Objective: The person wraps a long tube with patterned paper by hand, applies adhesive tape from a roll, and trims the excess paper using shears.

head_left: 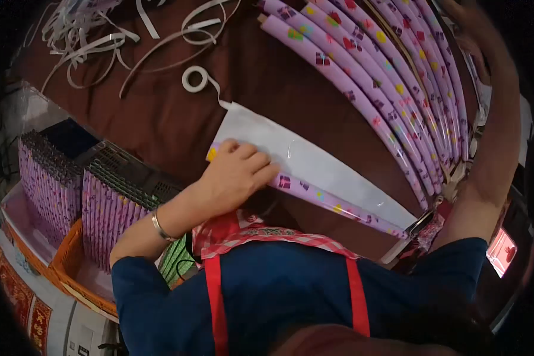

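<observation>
My left hand (237,172), with a bracelet on the wrist, curls its fingers over the partly rolled edge of a sheet of wrapping paper (314,151). The sheet's white back faces up, and its lilac printed side shows along the rolled edge nearest my body. A roll of white tape (194,79) lies past the far corner, its loose strip running to the paper. My right arm stretches up the right side, and my right hand (471,32) is dim at the upper right, beside finished rolls of lilac wrapping paper (350,101); its fingers are mostly hidden in shadow.
Loose white strips (95,44) tangle on the brown cloth (154,118) at the upper left. On the left, an orange crate (71,261) holds stacks of lilac folded pieces (110,213). A metal clip (421,222) sits at the paper's right end.
</observation>
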Tool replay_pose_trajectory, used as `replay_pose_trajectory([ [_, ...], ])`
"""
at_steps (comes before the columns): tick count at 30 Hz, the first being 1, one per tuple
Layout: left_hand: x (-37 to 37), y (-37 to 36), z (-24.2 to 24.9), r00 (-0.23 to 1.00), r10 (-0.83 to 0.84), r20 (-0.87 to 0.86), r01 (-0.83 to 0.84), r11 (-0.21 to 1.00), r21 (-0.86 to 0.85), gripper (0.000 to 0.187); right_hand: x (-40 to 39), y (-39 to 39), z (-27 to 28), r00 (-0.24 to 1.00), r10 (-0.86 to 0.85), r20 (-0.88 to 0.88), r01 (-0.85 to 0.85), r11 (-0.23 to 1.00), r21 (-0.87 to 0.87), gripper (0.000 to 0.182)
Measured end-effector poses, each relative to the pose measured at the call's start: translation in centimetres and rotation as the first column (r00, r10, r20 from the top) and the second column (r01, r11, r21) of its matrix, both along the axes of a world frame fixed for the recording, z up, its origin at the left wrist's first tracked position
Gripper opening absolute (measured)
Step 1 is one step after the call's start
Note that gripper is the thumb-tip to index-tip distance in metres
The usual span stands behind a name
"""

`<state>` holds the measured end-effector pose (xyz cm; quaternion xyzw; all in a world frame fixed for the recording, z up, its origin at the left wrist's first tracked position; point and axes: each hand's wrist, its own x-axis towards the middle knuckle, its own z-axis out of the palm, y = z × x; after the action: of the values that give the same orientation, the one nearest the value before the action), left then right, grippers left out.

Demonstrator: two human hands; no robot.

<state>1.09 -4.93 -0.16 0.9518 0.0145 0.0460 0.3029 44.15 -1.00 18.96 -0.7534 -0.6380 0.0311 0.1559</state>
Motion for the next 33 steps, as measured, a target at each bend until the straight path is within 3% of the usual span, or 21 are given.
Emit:
replay_pose_trajectory([
  [5, -0.8, -2.0, -0.8, 0.981, 0.111, 0.162, -0.145, 0.965, 0.220, 0.022, -9.3, -15.2, -5.5, 0.988, -0.041, -0.151, 0.053, 0.995, 0.079, 0.057],
  [9, -1.5, -2.8, -1.4, 0.956, 0.132, 0.261, -0.210, 0.930, 0.300, 0.023, -15.0, -24.3, -11.2, 0.980, -0.195, 0.045, 0.188, 0.973, 0.134, 0.052],
  [10, -1.6, -2.6, -1.3, 0.967, 0.134, 0.216, -0.203, 0.918, 0.342, 0.034, -16.1, -25.3, -12.0, 0.969, -0.236, 0.066, 0.224, 0.963, 0.152, 0.053],
  [13, -1.3, -2.2, -1.3, 0.959, 0.149, 0.243, -0.215, 0.939, 0.270, 0.033, -20.7, -27.3, -12.4, 0.965, -0.261, -0.007, 0.261, 0.962, 0.080, 0.049],
  [14, -1.3, -2.1, -1.4, 0.958, 0.140, 0.250, -0.211, 0.935, 0.286, 0.033, -22.3, -27.9, -13.2, 0.965, -0.255, -0.062, 0.262, 0.951, 0.167, 0.048],
  [16, -1.2, -2.4, -1.3, 0.961, 0.153, 0.230, -0.222, 0.922, 0.318, 0.032, -25.0, -28.5, -13.7, 0.958, -0.274, -0.087, 0.285, 0.942, 0.174, 0.046],
  [22, -1.9, -5.0, -1.4, 0.968, 0.137, 0.210, -0.193, 0.943, 0.273, 0.031, -26.5, -28.8, -16.8, 0.942, -0.331, 0.043, 0.326, 0.940, 0.104, 0.048],
  [25, -2.0, -6.0, -1.4, 0.952, 0.194, 0.236, -0.251, 0.937, 0.243, 0.030, -27.4, -28.6, -16.2, 0.931, -0.349, 0.107, 0.361, 0.925, -0.117, 0.049],
  [33, -1.8, -7.0, -0.7, 0.985, 0.030, 0.172, -0.070, 0.971, 0.230, 0.031, -30.6, -30.3, -14.9, 0.905, -0.419, 0.073, 0.425, 0.894, -0.139, 0.048],
])
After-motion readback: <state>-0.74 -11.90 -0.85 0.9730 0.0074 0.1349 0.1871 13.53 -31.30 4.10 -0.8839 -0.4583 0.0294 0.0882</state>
